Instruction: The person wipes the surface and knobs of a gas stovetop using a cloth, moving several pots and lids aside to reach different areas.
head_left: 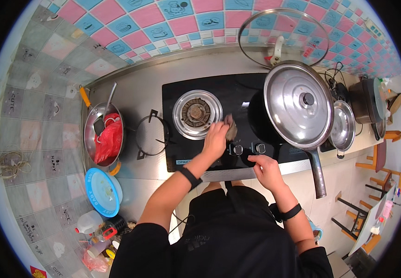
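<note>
A black glass gas cooktop (235,100) lies before me, with an uncovered burner (196,113) in a metal ring on its left. Just right of that ring, my left hand (216,139) holds a crumpled grey-brown cloth (231,128) against the glass. My right hand (267,171) hovers at the front edge, below the two control knobs (260,148), fingers partly curled and nothing seen in them. The right side of the cooktop carries a wok with a domed metal lid (296,107), its handle pointing towards me. A black pan support (151,135) rests on the steel counter to the left.
Left stands a metal wok (88,139) holding a red plastic bag and a ladle, with a blue basin (90,194) nearer me. A glass lid (283,34) leans at the tiled back wall. Right are a metal pan (343,127) and a dark pot (365,100).
</note>
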Demonstrator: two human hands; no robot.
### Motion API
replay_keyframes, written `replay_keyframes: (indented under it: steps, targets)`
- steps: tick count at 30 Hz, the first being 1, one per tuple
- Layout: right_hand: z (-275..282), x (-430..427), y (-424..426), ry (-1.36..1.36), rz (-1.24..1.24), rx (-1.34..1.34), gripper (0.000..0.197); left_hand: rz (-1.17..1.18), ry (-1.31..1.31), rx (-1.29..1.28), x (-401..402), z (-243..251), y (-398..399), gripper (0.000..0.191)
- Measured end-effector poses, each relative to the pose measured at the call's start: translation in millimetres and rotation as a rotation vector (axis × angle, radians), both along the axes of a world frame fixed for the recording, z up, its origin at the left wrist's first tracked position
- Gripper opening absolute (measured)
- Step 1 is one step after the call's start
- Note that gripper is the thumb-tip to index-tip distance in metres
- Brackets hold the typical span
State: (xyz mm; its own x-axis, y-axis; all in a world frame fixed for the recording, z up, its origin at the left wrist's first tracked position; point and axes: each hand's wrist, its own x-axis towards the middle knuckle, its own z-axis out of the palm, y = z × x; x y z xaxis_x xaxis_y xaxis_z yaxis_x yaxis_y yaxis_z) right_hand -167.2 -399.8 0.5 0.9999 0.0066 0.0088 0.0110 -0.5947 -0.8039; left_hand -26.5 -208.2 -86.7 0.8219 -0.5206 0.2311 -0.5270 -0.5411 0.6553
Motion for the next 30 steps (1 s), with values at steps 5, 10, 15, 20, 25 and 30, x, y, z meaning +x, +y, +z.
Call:
replay_keyframes:
  steps: [5, 10, 15, 20, 25, 30]
  targets:
    - [-2, -12, -13, 0.025, -0.025, 0.008, 0.024, -0.309, -0.003, 0.21, 44, -22, -33, 0.048]
    - [-15, -32, -31, 0.072, -0.095, 0.04, 0.024, -0.614, 0.024, 0.34, 32, -35, -40, 0.046]
    - [-29, -42, -53, 0.062, -0.119, 0.059, 0.024, -0.508, 0.055, 0.318, -3, -42, -1, 0.041]
    - [-29, -50, -59, 0.052, -0.109, 0.061, 0.025, -0.197, 0.03, 0.19, -49, -52, 17, 0.039]
    - [-22, -76, -48, -0.02, -0.114, 0.022, 0.024, 0.022, 0.01, 0.156, -102, -60, 25, 0.038]
    - [-13, -116, -22, 0.068, -0.137, -0.066, 0.025, -0.322, 0.143, 0.011, -151, -77, 20, 0.04]
